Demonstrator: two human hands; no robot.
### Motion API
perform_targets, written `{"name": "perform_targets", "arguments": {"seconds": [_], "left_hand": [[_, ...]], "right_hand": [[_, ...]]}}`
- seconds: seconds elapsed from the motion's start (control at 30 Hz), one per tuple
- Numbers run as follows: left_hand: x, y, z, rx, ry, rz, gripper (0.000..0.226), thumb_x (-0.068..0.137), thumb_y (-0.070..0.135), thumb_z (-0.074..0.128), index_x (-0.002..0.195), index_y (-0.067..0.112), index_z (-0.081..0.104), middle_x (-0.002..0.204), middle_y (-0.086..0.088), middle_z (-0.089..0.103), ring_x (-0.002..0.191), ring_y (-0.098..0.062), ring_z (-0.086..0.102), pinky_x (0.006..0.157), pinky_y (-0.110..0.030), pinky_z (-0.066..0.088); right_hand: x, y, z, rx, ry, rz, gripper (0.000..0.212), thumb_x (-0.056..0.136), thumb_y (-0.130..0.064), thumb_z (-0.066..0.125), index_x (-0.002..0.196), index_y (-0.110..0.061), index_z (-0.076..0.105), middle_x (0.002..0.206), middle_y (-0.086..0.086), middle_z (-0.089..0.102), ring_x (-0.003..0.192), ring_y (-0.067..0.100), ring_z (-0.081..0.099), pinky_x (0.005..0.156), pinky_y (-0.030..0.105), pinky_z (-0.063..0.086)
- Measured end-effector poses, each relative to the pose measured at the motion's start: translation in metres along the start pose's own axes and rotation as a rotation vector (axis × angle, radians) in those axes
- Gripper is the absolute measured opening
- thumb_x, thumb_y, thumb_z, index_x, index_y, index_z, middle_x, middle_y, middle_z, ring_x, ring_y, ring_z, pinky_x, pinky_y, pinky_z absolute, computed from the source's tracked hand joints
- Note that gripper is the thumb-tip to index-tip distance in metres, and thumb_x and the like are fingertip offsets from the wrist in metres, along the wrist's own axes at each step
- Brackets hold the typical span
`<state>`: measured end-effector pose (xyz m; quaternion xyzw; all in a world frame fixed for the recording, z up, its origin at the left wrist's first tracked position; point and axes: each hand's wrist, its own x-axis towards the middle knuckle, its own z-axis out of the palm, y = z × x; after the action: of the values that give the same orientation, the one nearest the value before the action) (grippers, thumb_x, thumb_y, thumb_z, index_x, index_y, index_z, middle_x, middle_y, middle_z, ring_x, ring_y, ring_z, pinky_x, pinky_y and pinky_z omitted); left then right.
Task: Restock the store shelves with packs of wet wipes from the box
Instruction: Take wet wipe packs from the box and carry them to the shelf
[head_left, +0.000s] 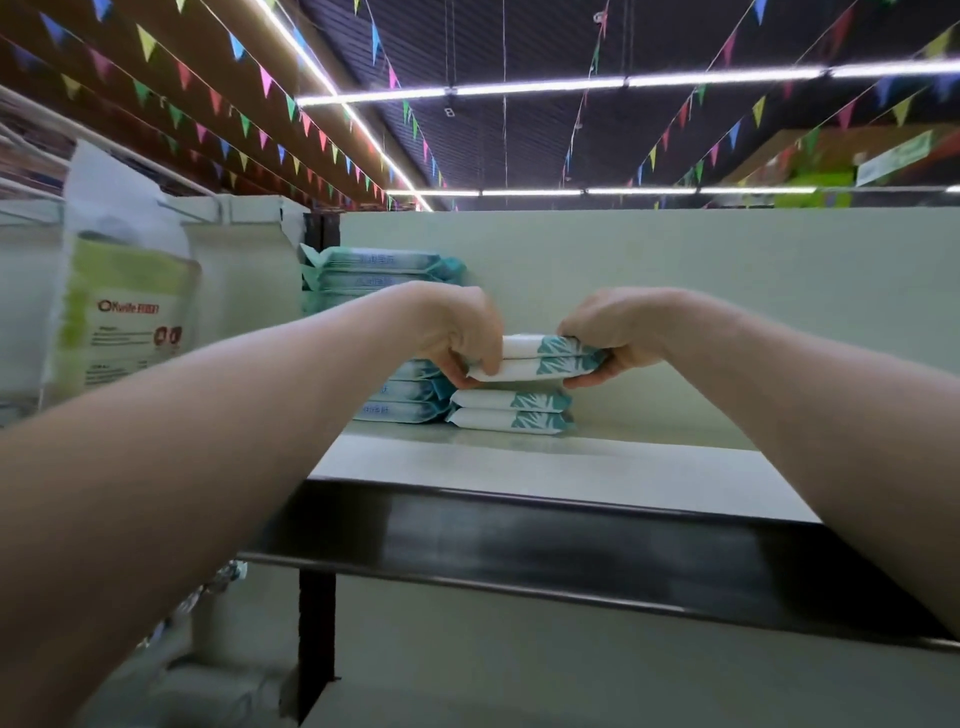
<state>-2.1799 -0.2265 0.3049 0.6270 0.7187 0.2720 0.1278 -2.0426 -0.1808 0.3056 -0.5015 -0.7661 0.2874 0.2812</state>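
Observation:
Two white packs of wet wipes with teal leaf prints (535, 358) are held stacked between my hands, just above the shelf. My left hand (457, 332) grips their left end and my right hand (618, 332) grips their right end. Directly below them, two matching packs (511, 412) lie stacked on the white shelf (545, 467). To the left stands a taller pile of teal wet wipe packs (379, 270), partly hidden by my left hand. The box is out of view.
Hanging bags with green labels (124, 312) fill the rack on the left. A dark shelf-edge rail (571, 551) runs across the front. The pale back panel (727, 291) closes the shelf behind. To the right of the stacks the shelf surface is bare.

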Motion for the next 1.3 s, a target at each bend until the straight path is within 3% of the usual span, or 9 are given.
{"name": "perform_targets", "arguments": {"seconds": [0.13,0.27,0.4,0.53,0.67,0.8,0.97,1.13,1.3], "left_hand": [[0.007,-0.014,0.003,0.197,0.035,0.077,0.039,0.086,-0.007,0.055,0.123,0.004,0.062,0.107,-0.014,0.064,0.078,-0.025,0.067,0.060,-0.026,0.059],[0.011,-0.025,0.002,0.326,0.082,0.156,0.036,0.085,-0.004,0.052,0.115,0.008,0.067,0.079,-0.006,0.058,0.061,-0.018,0.057,0.042,-0.016,0.046],[0.018,-0.028,0.003,0.408,0.099,0.183,0.034,0.084,-0.003,0.048,0.109,0.010,0.067,0.074,-0.007,0.060,0.057,-0.018,0.059,0.045,-0.020,0.047],[0.024,-0.028,0.000,0.428,0.065,0.177,0.040,0.085,0.001,0.047,0.118,0.015,0.065,0.088,-0.013,0.070,0.071,-0.024,0.072,0.061,-0.033,0.061],[0.027,-0.028,-0.004,0.561,-0.052,0.146,0.043,0.082,0.013,0.065,0.124,0.016,0.058,0.095,-0.014,0.071,0.079,-0.027,0.073,0.068,-0.042,0.061],[0.029,-0.033,0.001,0.744,-0.058,0.148,0.058,0.076,0.020,0.072,0.129,0.017,0.047,0.094,-0.013,0.069,0.078,-0.029,0.072,0.066,-0.040,0.061],[0.027,-0.035,0.007,0.886,0.096,0.216,0.036,0.078,0.022,0.067,0.110,0.013,0.054,0.069,-0.007,0.067,0.051,-0.023,0.063,0.053,-0.026,0.053],[0.031,-0.037,-0.003,0.584,-0.014,0.184,0.043,0.080,0.027,0.072,0.116,0.010,0.054,0.096,-0.011,0.069,0.067,-0.024,0.072,0.065,-0.040,0.061],[0.028,-0.039,-0.013,0.392,-0.062,0.210,0.024,0.089,0.023,0.063,0.111,0.013,0.065,0.100,-0.009,0.069,0.072,-0.018,0.073,0.062,-0.032,0.061]], "right_hand": [[0.009,-0.002,0.012,-0.034,-0.035,0.018,0.021,0.101,-0.010,0.039,0.099,0.002,0.057,0.102,0.018,0.065,0.090,0.026,0.068,0.080,0.036,0.057],[0.015,-0.001,0.019,-0.190,-0.025,0.004,0.024,0.100,-0.013,0.036,0.099,-0.003,0.059,0.088,0.012,0.065,0.077,0.022,0.062,0.076,0.031,0.055],[0.016,0.004,0.012,-0.212,-0.100,0.014,0.032,0.099,-0.031,0.047,0.119,-0.008,0.058,0.110,0.008,0.066,0.092,0.019,0.062,0.075,0.030,0.053],[0.014,0.012,0.008,-0.409,-0.212,-0.003,0.060,0.082,-0.040,0.072,0.134,-0.027,0.044,0.128,0.002,0.055,0.113,0.022,0.054,0.094,0.040,0.051],[0.020,0.020,0.017,-0.554,-0.179,-0.060,0.066,0.075,-0.027,0.080,0.129,-0.028,0.043,0.114,0.005,0.061,0.096,0.021,0.064,0.082,0.037,0.058],[0.026,0.028,0.020,-0.717,-0.088,-0.124,0.060,0.070,-0.035,0.079,0.118,-0.030,0.043,0.102,0.000,0.062,0.081,0.017,0.066,0.068,0.032,0.060],[0.029,0.030,0.023,-0.832,-0.011,-0.144,0.064,0.064,-0.048,0.077,0.115,-0.031,0.043,0.104,0.000,0.062,0.087,0.020,0.066,0.060,0.032,0.060],[0.019,0.019,0.015,-0.680,-0.112,-0.076,0.066,0.074,-0.043,0.077,0.129,-0.026,0.043,0.111,0.001,0.061,0.089,0.019,0.067,0.073,0.037,0.061],[0.013,0.015,0.003,-0.483,-0.087,-0.120,0.059,0.087,-0.040,0.066,0.140,-0.028,0.043,0.104,-0.001,0.064,0.088,0.015,0.068,0.076,0.032,0.059]]}}
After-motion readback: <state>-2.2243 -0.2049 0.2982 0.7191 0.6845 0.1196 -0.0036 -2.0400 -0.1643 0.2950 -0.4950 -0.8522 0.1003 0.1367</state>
